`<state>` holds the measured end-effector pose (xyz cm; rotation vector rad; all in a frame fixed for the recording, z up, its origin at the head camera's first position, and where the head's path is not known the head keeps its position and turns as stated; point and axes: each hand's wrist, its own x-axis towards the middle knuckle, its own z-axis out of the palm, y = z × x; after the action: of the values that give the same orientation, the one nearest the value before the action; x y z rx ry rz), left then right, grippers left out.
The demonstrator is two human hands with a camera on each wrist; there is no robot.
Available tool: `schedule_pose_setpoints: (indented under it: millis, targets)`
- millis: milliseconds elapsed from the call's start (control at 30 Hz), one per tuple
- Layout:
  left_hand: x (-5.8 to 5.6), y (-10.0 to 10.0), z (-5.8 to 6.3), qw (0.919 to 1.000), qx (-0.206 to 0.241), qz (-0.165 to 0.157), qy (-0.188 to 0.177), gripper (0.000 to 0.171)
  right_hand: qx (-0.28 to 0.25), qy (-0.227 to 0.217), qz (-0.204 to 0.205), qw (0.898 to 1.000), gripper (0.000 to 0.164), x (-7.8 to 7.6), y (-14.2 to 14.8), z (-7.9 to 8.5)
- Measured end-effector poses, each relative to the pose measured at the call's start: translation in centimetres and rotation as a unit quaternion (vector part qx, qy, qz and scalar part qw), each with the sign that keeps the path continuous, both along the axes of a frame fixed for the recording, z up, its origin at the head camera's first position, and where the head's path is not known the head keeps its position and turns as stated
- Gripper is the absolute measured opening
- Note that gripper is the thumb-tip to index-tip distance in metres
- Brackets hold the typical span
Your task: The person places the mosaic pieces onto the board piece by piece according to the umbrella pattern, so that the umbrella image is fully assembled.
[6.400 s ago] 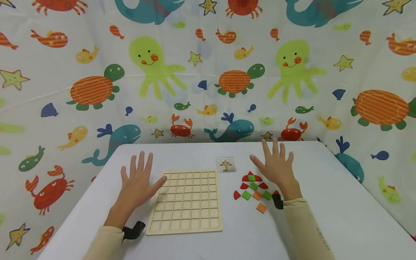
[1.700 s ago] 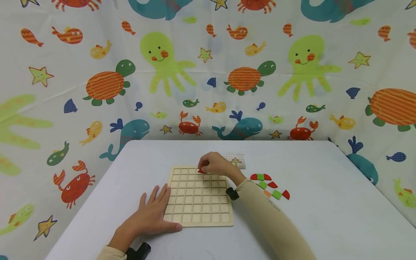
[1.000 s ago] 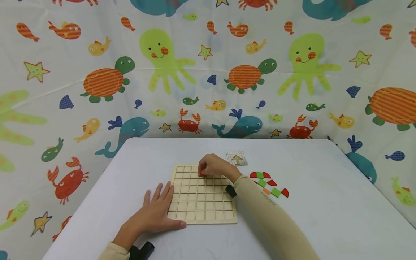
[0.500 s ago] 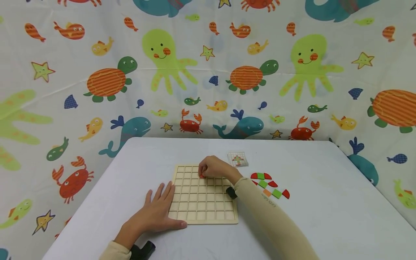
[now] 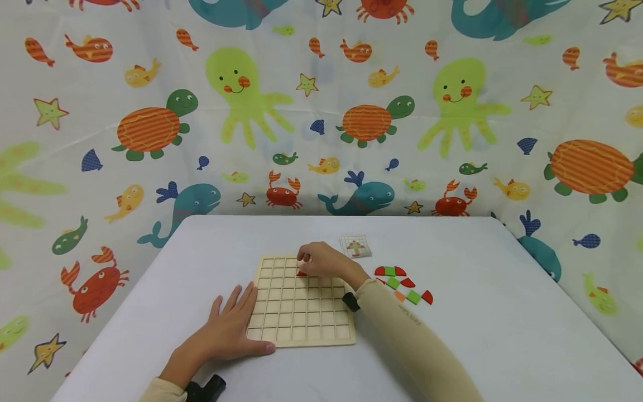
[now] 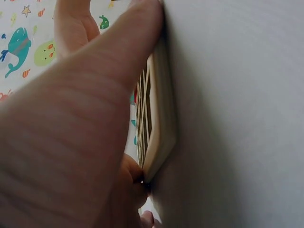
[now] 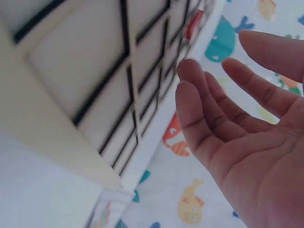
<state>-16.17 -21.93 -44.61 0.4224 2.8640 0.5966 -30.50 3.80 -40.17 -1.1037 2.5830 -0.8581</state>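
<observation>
My left hand (image 5: pixel 226 329) lies flat with its fingers along the left edge of a wooden grid board (image 5: pixel 281 343) and its thumb at the near edge. In the left wrist view, a finger and the thumb frame the board's corner. My right hand (image 5: pixel 324 261) hovers over the board's far part, fingers loosely bent and apart. Below its fingertips a small red triangle piece (image 5: pixel 301 274) sits in a far-row cell, partly hidden by the hand. The right wrist view shows that red piece (image 7: pixel 194 24) on the board, away from the hand.
Right of the board lie several loose pieces: red ones (image 5: pixel 427 296), green squares (image 5: pixel 414 297) and an orange one (image 5: pixel 399 296), partly behind the right sleeve. A pattern card (image 5: pixel 355 246) lies beyond the board. A sea-animal curtain (image 5: pixel 311 72) hangs behind the white table (image 5: pixel 502 312).
Earlier both hands were spread, off the board. The right hand then pinched the red triangle over a far cell; now its fingers have let go and lifted. The left hand stays at the board.
</observation>
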Motion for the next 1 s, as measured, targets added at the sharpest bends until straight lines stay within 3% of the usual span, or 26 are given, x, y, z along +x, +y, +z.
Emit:
schedule_pose_setpoints:
  millis: [300,567,1000]
  targets:
    - [0.3,-0.1,-0.4,0.9999,0.006,-0.002,-0.013,0.140,-0.012,-0.001,-0.055,0.998,0.040,1.4,2.9,1.3]
    - [-0.3,-0.2,0.0,1.0000,-0.003,-0.001,-0.005,0.141,-0.009,0.029,-0.119,0.992,0.042,2.4,7.9,2.9]
    - [-0.3,-0.2,0.0,0.9998,0.010,-0.004,-0.015,0.141,-0.002,0.011,-0.236,0.972,0.042,3.2,16.9,2.3]
